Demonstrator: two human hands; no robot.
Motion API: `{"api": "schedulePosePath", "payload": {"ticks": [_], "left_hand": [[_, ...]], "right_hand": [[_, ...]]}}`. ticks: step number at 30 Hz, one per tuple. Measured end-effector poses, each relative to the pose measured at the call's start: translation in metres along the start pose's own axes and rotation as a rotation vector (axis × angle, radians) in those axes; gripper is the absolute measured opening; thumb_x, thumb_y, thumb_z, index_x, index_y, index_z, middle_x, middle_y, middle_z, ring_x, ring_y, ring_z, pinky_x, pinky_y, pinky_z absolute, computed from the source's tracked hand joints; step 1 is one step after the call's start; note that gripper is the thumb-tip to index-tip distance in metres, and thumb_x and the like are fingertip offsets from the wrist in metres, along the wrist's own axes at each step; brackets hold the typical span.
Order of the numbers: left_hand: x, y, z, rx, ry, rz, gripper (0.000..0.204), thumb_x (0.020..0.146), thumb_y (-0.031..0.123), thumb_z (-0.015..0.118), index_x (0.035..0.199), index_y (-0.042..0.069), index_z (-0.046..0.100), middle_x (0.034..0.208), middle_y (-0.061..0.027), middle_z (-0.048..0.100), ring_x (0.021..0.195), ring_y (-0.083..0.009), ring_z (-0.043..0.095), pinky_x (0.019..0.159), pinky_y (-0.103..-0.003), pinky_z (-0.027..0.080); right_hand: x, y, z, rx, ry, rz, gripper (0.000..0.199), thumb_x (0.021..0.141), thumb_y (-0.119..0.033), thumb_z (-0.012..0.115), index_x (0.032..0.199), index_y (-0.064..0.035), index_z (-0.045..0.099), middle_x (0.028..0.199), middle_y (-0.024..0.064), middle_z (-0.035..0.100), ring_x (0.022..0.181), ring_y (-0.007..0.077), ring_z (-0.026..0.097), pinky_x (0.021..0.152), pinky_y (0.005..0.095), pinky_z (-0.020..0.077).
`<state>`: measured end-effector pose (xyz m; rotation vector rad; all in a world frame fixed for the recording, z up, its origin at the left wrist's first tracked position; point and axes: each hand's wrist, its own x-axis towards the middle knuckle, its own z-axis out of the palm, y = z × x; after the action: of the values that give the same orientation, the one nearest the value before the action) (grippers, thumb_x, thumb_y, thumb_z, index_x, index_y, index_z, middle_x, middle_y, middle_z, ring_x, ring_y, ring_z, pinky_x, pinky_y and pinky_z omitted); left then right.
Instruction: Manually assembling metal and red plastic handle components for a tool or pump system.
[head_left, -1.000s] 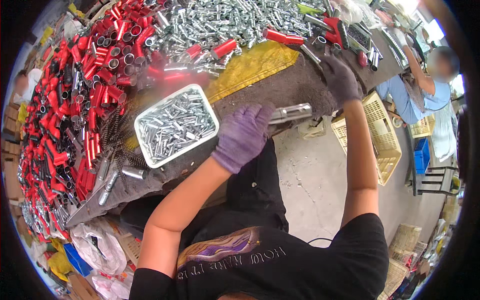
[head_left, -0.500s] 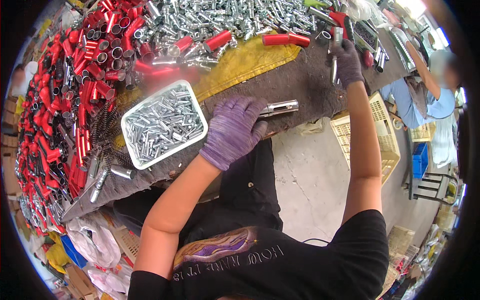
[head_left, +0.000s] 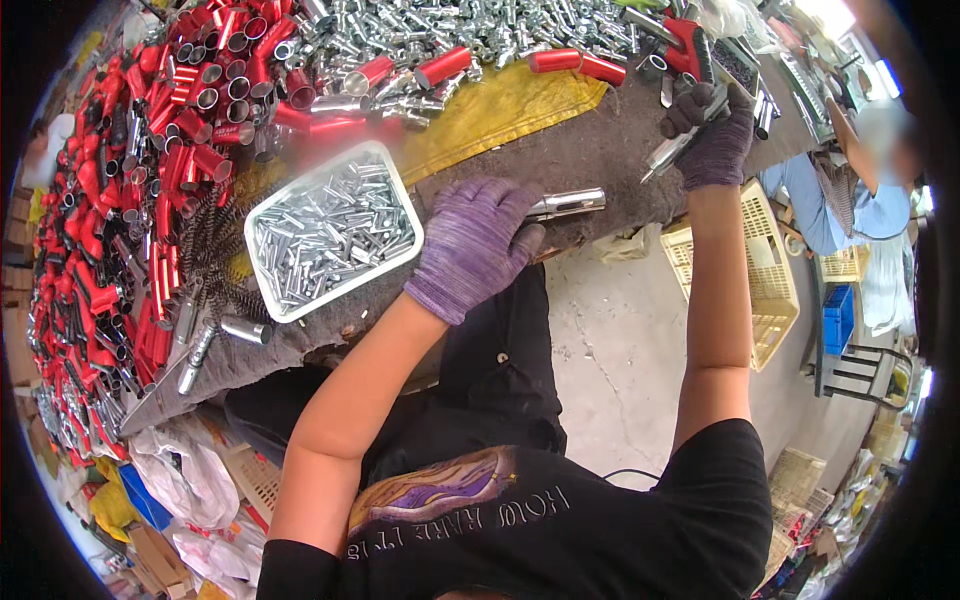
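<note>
My left hand [head_left: 470, 245], in a purple knit glove, is closed round a shiny slotted metal tube [head_left: 575, 202] at the front edge of the bench. The tube's slotted end sticks out to the right. Farther right, my right hand [head_left: 722, 145], gloved alike, grips a slim metal tool with a pointed tip [head_left: 667, 155]. Its tip slants down to the left, above the bench cloth and apart from the tube. The tool's exact kind is hard to make out. Left of my left hand stands a white tray [head_left: 405, 200] full of small metal pins [head_left: 335, 230].
Red tubes [head_left: 215, 95] and silver metal fittings [head_left: 430, 35] are heaped across the back and left. A yellow cloth [head_left: 510, 105] lies on the dark bench cover. Beyond my right hand is a red-and-black tool [head_left: 690, 45]. Cream crates [head_left: 765, 280] stand below; another person [head_left: 850, 200] sits at right.
My right hand has turned, and the metal tool in it has swung from nearly upright to a slant, tip toward the lower left. My left hand has stayed nearly in place with the tube.
</note>
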<state>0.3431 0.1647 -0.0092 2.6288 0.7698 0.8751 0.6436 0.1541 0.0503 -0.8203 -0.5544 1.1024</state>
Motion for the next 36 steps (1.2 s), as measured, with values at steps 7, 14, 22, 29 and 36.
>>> {"api": "schedulePosePath", "payload": {"ticks": [7, 14, 22, 29, 36], "left_hand": [[-0.001, -0.003, 0.002, 0.019, -0.016, 0.022, 0.037, 0.081, 0.026, 0.062, 0.117, 0.014, 0.058, 0.104, -0.0089, 0.059, 0.098, -0.0283, 0.056, 0.087, -0.04, 0.043], [-0.002, -0.005, 0.011, 0.064, -0.023, 0.005, 0.036, 0.083, 0.023, 0.06, 0.118, 0.014, 0.058, 0.107, -0.007, 0.06, 0.099, -0.0269, 0.056, 0.088, -0.04, 0.043], [-0.003, -0.008, 0.016, 0.11, -0.05, -0.03, 0.034, 0.083, 0.023, 0.059, 0.117, 0.015, 0.058, 0.111, -0.0063, 0.06, 0.1, -0.0254, 0.056, 0.089, -0.04, 0.042], [-0.003, -0.006, 0.013, 0.119, -0.059, -0.047, 0.034, 0.084, 0.026, 0.058, 0.117, 0.015, 0.059, 0.112, -0.0062, 0.059, 0.101, -0.0254, 0.055, 0.09, -0.041, 0.041], [-0.003, -0.009, 0.019, 0.186, -0.123, -0.057, 0.035, 0.084, 0.023, 0.055, 0.118, 0.017, 0.058, 0.115, -0.0049, 0.058, 0.105, -0.0243, 0.053, 0.091, -0.041, 0.04]], "right_hand": [[-0.03, 0.009, 0.035, 0.12, -0.283, -0.073, 0.04, 0.082, -0.05, 0.045, 0.069, -0.0115, 0.049, 0.052, -0.0003, 0.033, 0.048, 0.0147, 0.031, 0.049, 0.031, 0.0258], [-0.057, 0.055, 0.063, 0.073, -0.305, -0.16, 0.044, 0.087, -0.052, 0.043, 0.068, -0.0126, 0.045, 0.049, 0.0013, 0.032, 0.045, 0.0169, 0.032, 0.044, 0.0335, 0.0297], [-0.066, 0.051, 0.074, -0.108, -0.452, -0.35, 0.036, 0.091, -0.039, 0.048, 0.074, -0.0078, 0.045, 0.055, 0.0029, 0.037, 0.046, 0.0172, 0.038, 0.048, 0.0347, 0.0395], [-0.064, 0.054, 0.076, -0.21, -0.164, -0.354, 0.033, 0.092, -0.034, 0.048, 0.073, -0.0083, 0.045, 0.053, 0.0005, 0.036, 0.043, 0.0127, 0.037, 0.044, 0.0293, 0.0374], [-0.068, 0.057, 0.072, -0.436, -0.08, -0.347, 0.03, 0.09, -0.03, 0.053, 0.069, -0.0099, 0.045, 0.053, 0.0014, 0.038, 0.043, 0.0162, 0.042, 0.045, 0.0281, 0.0404]]}}
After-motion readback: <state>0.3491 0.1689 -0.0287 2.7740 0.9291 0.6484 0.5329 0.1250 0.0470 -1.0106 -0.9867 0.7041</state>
